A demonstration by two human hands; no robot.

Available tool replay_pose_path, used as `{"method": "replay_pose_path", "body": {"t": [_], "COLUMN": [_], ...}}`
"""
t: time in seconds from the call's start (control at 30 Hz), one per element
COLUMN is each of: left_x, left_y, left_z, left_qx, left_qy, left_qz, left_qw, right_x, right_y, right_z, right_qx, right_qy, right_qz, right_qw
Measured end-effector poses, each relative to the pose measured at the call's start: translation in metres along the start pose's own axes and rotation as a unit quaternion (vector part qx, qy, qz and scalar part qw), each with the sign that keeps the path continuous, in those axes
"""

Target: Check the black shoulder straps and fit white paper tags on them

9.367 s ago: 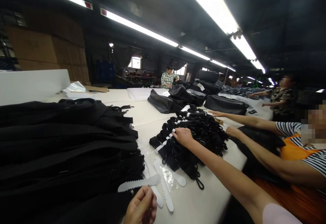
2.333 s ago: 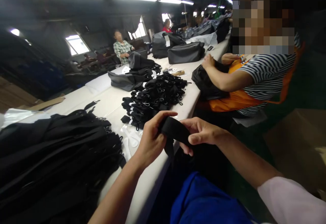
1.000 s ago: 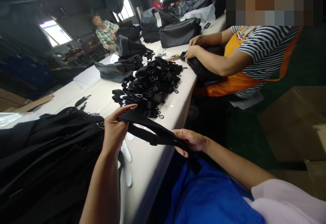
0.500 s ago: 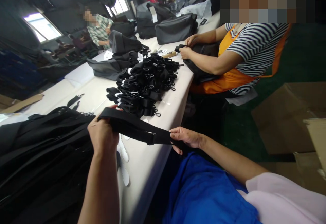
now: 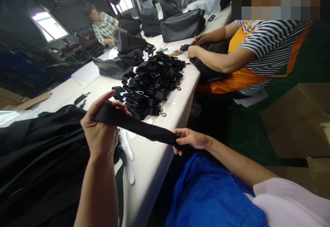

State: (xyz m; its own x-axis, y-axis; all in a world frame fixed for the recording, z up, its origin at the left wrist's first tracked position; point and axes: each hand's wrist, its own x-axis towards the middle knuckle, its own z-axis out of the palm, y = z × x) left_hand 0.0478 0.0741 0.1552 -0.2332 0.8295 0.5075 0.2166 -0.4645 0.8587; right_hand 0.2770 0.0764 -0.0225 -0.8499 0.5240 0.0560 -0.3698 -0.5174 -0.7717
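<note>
A black webbing strap (image 5: 139, 127) stretches between my two hands above the table's near edge. My left hand (image 5: 101, 127) has the strap looped through it, thumb and fingers curled round the fold. At the strap's other end, my right hand (image 5: 189, 139) pinches it between thumb and fingers, close to my blue apron (image 5: 213, 192). A loose strap tail (image 5: 120, 185) hangs down beside my left forearm. Just beyond the strap lies a pile of bundled black straps (image 5: 154, 79) with metal snap hooks. White toothed strips (image 5: 127, 148) lie on the table under my hands.
Many black straps (image 5: 38, 158) are heaped at the left on the white table (image 5: 177, 106). Across the corner, a co-worker in a striped shirt (image 5: 273, 48) handles a black piece. Dark grey bags (image 5: 183, 25) stand farther back. Cardboard boxes (image 5: 299, 120) are at the right.
My left hand has turned and shifted slightly left, its fingers lifting round the fold. The strap's layers have come together and its buckle has turned away. A tail now hangs beside my left forearm.
</note>
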Motion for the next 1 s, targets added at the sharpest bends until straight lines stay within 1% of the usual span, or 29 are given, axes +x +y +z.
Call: {"method": "replay_pose_path", "body": {"t": [0.07, 0.13, 0.2, 0.27, 0.3, 0.37, 0.47, 0.53, 0.6, 0.67, 0.7, 0.87, 0.93, 0.97, 1.0], "left_x": [-0.002, -0.001, 0.0, 0.0, 0.0, -0.001, -0.003, -0.004, -0.004, -0.004, -0.005, -0.008, -0.011, -0.012, -0.015], "left_y": [0.01, 0.015, 0.017, 0.018, 0.018, 0.02, 0.025, 0.029, 0.033, 0.038, 0.04, 0.048, 0.054, 0.058, 0.062], "left_z": [0.002, 0.002, 0.001, 0.002, 0.002, 0.003, 0.006, 0.008, 0.011, 0.014, 0.016, 0.026, 0.026, 0.025, 0.024], "left_qx": [0.105, 0.201, 0.26, 0.283, 0.288, 0.279, 0.207, 0.152, 0.128, 0.138, 0.146, 0.174, 0.187, 0.195, 0.205], "left_qy": [-0.01, -0.009, -0.004, 0.004, 0.01, 0.018, 0.018, 0.009, 0.004, 0.002, -0.001, -0.044, -0.053, -0.055, -0.06], "left_qz": [0.08, 0.151, 0.2, 0.222, 0.222, 0.204, 0.152, 0.12, 0.106, 0.109, 0.113, 0.133, 0.146, 0.154, 0.161], "left_qw": [0.991, 0.968, 0.945, 0.933, 0.932, 0.938, 0.966, 0.981, 0.986, 0.984, 0.983, 0.975, 0.97, 0.967, 0.963], "right_x": [0.0, 0.001, 0.002, 0.002, 0.001, -0.001, -0.003, -0.005, -0.005, -0.005, -0.006, -0.006, -0.003, 0.0, 0.003], "right_y": [-0.002, -0.004, -0.005, -0.007, -0.008, -0.011, -0.013, -0.013, -0.014, -0.016, -0.018, -0.028, -0.027, -0.026, -0.025], "right_z": [0.002, 0.003, 0.004, 0.005, 0.006, 0.008, 0.01, 0.011, 0.013, 0.018, 0.021, 0.037, 0.04, 0.041, 0.041], "right_qx": [-0.006, -0.007, 0.0, 0.008, 0.013, 0.03, 0.041, 0.013, -0.028, -0.061, -0.071, -0.063, -0.076, -0.088, -0.101], "right_qy": [-0.023, -0.027, -0.02, -0.019, -0.021, -0.02, -0.005, 0.005, 0.025, 0.039, 0.035, -0.047, -0.064, -0.058, -0.036], "right_qz": [-0.014, -0.031, -0.044, -0.053, -0.058, -0.066, -0.069, -0.059, -0.034, -0.006, 0.002, -0.016, -0.014, -0.012, -0.012], "right_qw": [1.0, 0.999, 0.999, 0.998, 0.998, 0.997, 0.997, 0.998, 0.999, 0.997, 0.997, 0.997, 0.995, 0.994, 0.994]}}
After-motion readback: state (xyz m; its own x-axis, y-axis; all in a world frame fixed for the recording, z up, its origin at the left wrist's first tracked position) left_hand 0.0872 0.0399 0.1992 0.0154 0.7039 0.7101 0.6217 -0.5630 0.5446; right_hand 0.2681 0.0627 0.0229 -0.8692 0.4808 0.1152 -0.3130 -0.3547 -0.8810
